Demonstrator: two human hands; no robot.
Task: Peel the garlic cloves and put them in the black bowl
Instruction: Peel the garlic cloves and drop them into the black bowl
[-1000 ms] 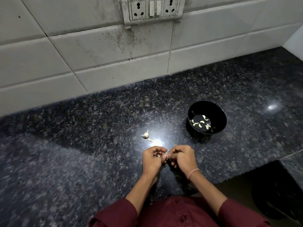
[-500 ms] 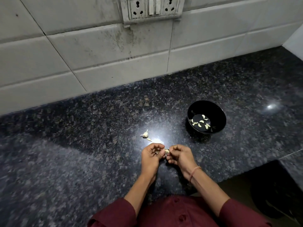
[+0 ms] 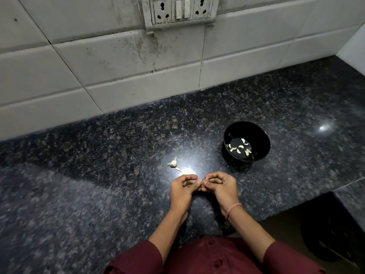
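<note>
**A:** What lies under the fingers?

**B:** A dark speckled stone counter [image 3: 79, 194], spreading out on every side of them. Well beyond the fingers it meets a white tiled wall [image 3: 118, 56]. High on that wall, far past the fingertips, sits a grimy socket panel [image 3: 179, 11].

**A:** And on the near side of the fingers?

**B:** A maroon shirt [image 3: 213, 258], its sleeves ending partway up both forearms.

**A:** The hands themselves?

**B:** The left hand [image 3: 182, 189] and the right hand [image 3: 222, 186] are held close together over the counter. The fingers of both are curled, and their tips meet in the middle.

**A:** Where is the bowl?

**B:** The black bowl [image 3: 256, 133] stands upright beyond the right fingers and a little to their right, near them but apart. Several peeled cloves [image 3: 240, 150] lie scattered on its floor.

**A:** Anything on the other side?

**B:** A small garlic piece [image 3: 173, 163] lies on the counter beyond the left fingers and slightly to their left. A scrap of peel [image 3: 178, 169] lies just beside it, on the side nearer the fingers. A thin pinkish bracelet [image 3: 233, 209] circles the right wrist, behind the fingers.

**A:** And the one being worked on?

**B:** A garlic clove [image 3: 206, 178], only a pale speck here, is clamped between the right thumb and forefinger. The left fingertips pinch at it from the opposite side. It is too small to tell how much skin it has on.
</note>
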